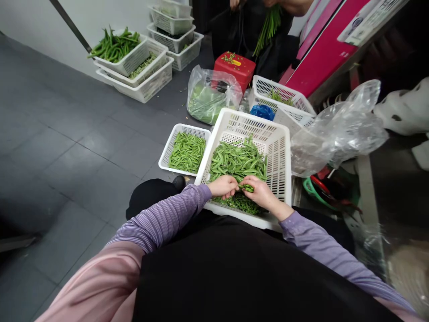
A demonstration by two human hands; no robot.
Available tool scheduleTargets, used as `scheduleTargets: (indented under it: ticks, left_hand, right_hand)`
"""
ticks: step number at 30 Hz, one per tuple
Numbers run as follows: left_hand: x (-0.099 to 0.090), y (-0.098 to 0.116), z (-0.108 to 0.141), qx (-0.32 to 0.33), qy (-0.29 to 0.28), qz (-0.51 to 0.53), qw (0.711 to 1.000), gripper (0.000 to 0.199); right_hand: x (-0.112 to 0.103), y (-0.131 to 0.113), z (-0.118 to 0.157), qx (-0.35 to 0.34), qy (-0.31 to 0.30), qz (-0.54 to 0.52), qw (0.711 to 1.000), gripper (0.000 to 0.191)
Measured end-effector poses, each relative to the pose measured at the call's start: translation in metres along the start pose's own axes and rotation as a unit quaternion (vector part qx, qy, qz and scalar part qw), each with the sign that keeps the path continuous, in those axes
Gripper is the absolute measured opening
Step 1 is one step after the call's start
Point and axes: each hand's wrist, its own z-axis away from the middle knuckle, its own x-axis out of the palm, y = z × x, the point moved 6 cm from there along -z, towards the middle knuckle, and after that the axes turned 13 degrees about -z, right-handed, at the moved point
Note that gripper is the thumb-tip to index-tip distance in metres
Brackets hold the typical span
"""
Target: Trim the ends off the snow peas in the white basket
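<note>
My left hand (224, 186) and my right hand (258, 191) meet over a large white plastic basket (284, 165) in front of my lap. Both are closed, with green pea pods (247, 188) in the fingers of the right one. The left fingertips pinch at the end of a pod, right beside the right thumb. Beyond my hands lies a heap of flat pea pods (237, 158) in the basket. A darker pile of green trimmings (241, 203) lies under my hands. To the left, a smaller white basket (162, 162) holds many more pods.
Stacked white baskets (147, 91) with green peppers (117, 44) stand on the floor at the back left. Behind the big basket are a clear bag of greens (208, 100) and a red box (236, 67). A co-worker's hand (295, 6) holds green stalks. A plastic bag (338, 129) lies right.
</note>
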Motion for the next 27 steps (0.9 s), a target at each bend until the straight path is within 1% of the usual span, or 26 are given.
scheduleTargets:
  ticks: [3,5,7,9,10,11,13,14,15,16,17,19,21,22,23,24,25,26,27]
  left_hand:
    - [-0.004,0.002,0.006,-0.014,-0.001,-0.024,1.000,0.014]
    - [-0.006,0.003,0.009,-0.014,-0.001,-0.021,1.000,0.013]
    - [-0.006,0.004,0.011,-0.002,-0.002,0.008,1.000,0.014]
    - [-0.004,0.002,0.011,0.004,-0.008,0.035,0.999,0.016]
    - [-0.002,-0.001,0.011,-0.005,-0.013,0.030,0.999,0.017]
    - [-0.001,-0.006,0.010,-0.025,-0.020,0.001,0.999,0.017]
    - [0.001,-0.019,0.010,-0.081,-0.036,-0.106,0.990,0.017]
    - [0.002,-0.024,0.010,-0.106,-0.044,-0.158,0.981,0.017]
    - [0.003,-0.028,0.011,-0.121,-0.052,-0.197,0.971,0.017]
    - [0.003,-0.029,0.011,-0.123,-0.055,-0.220,0.966,0.018]
    - [0.004,-0.027,0.012,-0.108,-0.051,-0.229,0.966,0.021]
    - [0.003,-0.015,0.012,-0.034,-0.020,-0.229,0.973,0.037]
    - [0.002,0.000,0.014,0.050,0.008,-0.220,0.974,0.055]
    - [0.003,0.006,0.015,0.076,0.001,-0.212,0.974,0.055]
    - [0.006,0.009,0.016,0.089,-0.018,-0.207,0.974,0.048]
    - [0.009,0.011,0.016,0.092,-0.039,-0.211,0.972,0.040]
    - [0.011,0.011,0.016,0.092,-0.052,-0.231,0.967,0.034]
    - [0.011,0.011,0.016,0.091,-0.051,-0.270,0.957,0.031]
    - [0.010,0.011,0.016,0.090,-0.035,-0.322,0.942,0.031]
  right_hand:
    - [0.000,-0.004,-0.002,-0.003,-0.012,0.002,1.000,0.022]
    - [-0.001,-0.008,-0.003,0.002,-0.008,-0.025,1.000,0.020]
    - [-0.002,-0.011,-0.002,0.017,0.001,-0.080,0.997,0.016]
    - [-0.004,-0.012,0.001,0.058,0.022,-0.173,0.983,0.014]
    - [-0.005,-0.010,0.003,0.087,0.039,-0.234,0.967,0.014]
    - [-0.005,-0.008,0.006,0.118,0.060,-0.300,0.945,0.016]
    - [-0.006,-0.004,0.013,0.170,0.099,-0.420,0.886,0.021]
    - [-0.006,-0.003,0.015,0.186,0.110,-0.464,0.859,0.022]
    - [-0.006,-0.002,0.018,0.197,0.115,-0.495,0.838,0.023]
    - [-0.006,-0.001,0.019,0.205,0.116,-0.517,0.823,0.023]
    - [-0.007,0.000,0.021,0.210,0.115,-0.531,0.813,0.023]
    - [-0.006,0.002,0.024,0.216,0.114,-0.546,0.801,0.023]
    - [-0.005,0.004,0.025,0.216,0.111,-0.552,0.798,0.023]
    - [-0.003,0.005,0.024,0.216,0.107,-0.550,0.800,0.024]
    - [-0.001,0.006,0.024,0.218,0.102,-0.541,0.806,0.025]
    - [0.000,0.007,0.024,0.220,0.101,-0.522,0.818,0.027]
    - [-0.001,0.009,0.024,0.221,0.107,-0.487,0.838,0.028]
    - [-0.005,0.010,0.023,0.217,0.122,-0.432,0.867,0.030]
    - [-0.011,0.010,0.023,0.204,0.145,-0.357,0.900,0.030]
